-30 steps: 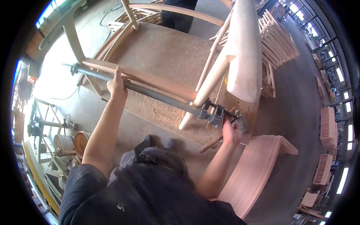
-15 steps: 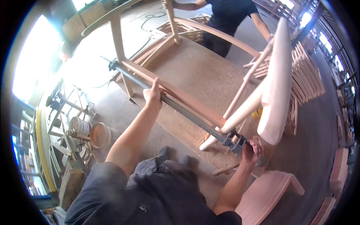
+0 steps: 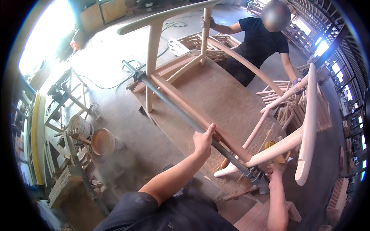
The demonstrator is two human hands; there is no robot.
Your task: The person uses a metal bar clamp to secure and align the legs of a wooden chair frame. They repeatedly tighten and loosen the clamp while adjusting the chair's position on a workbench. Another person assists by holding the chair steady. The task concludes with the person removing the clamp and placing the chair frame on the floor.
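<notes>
Bare left hand [image 3: 203, 141], narrowed around the long grey metal bar clamp [image 3: 177, 109], thumb pointing up toward the pale pinkish flat wooden rail [image 3: 181, 100]. Bare right hand [image 3: 274, 175], at the near right end beside the dark metal screw head [image 3: 255, 175], fingers partly bent; firm hold or mere touch impossible to tell. Clamp slanting from far left to near right, just beside the rail and along its near side, with a dark metal stop [image 3: 138, 76] close to the left post.

Beyond the clamp: large pale wooden seat frame [image 3: 153, 46] with long curved arms, set over a brown, dust-strewn flat board [image 3: 216, 92]. On the far side: co-worker in a black short-sleeved shirt [image 3: 258, 42], one hand at the far left post, the other on the right side of the frame. Behind the right arm: stacked slender curved wooden parts [image 3: 323, 111]. Below that arm: small yellow object [image 3: 283, 154], kind unclear. Under the right hand: wooden handle [image 3: 239, 194], partly hidden. Near right: bent pinkish wooden panel [image 3: 262, 215]. At left on the floor: white bucket [image 3: 81, 127] beside a tan-lined round bucket [image 3: 104, 141].
</notes>
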